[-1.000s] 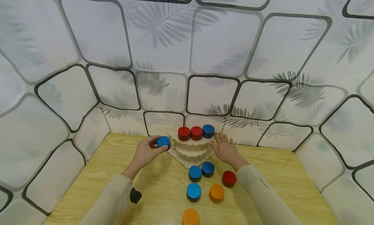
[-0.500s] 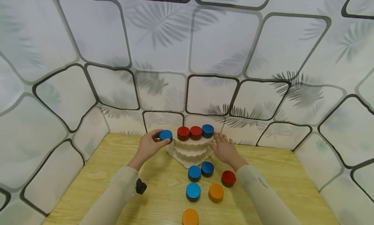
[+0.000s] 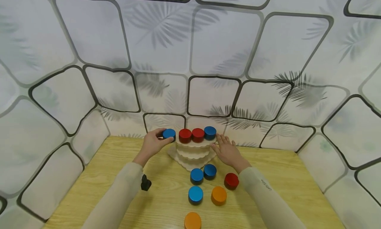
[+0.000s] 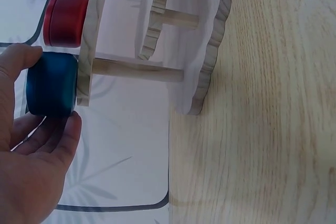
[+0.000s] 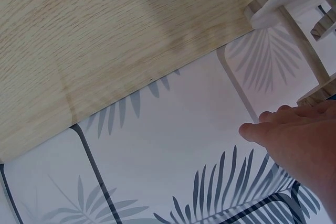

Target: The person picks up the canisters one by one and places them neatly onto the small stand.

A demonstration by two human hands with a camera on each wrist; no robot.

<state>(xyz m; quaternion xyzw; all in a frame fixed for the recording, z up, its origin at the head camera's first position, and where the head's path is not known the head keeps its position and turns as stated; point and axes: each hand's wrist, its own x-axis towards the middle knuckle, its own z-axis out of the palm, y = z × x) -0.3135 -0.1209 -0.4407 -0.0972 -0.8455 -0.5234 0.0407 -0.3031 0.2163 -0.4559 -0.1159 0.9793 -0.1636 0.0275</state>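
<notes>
A tiered wooden stand with scalloped edges stands by the back wall. My left hand grips a round blue tin between thumb and fingers at the left end of its top tier. In the left wrist view, the base of that blue tin meets the tier's surface. Beside it on the same tier sit two red tins and another blue tin. My right hand, fingers straight, lies at the tier's right end; whether it touches the wood is unclear.
In front of the stand, blue tins, orange tins and one red tin stand on the wooden table. Patterned fabric walls close in the back and both sides.
My left hand has carried the blue tin up and slightly right, from beside the stand onto the top tier's left end. The right hand has stayed in place.
</notes>
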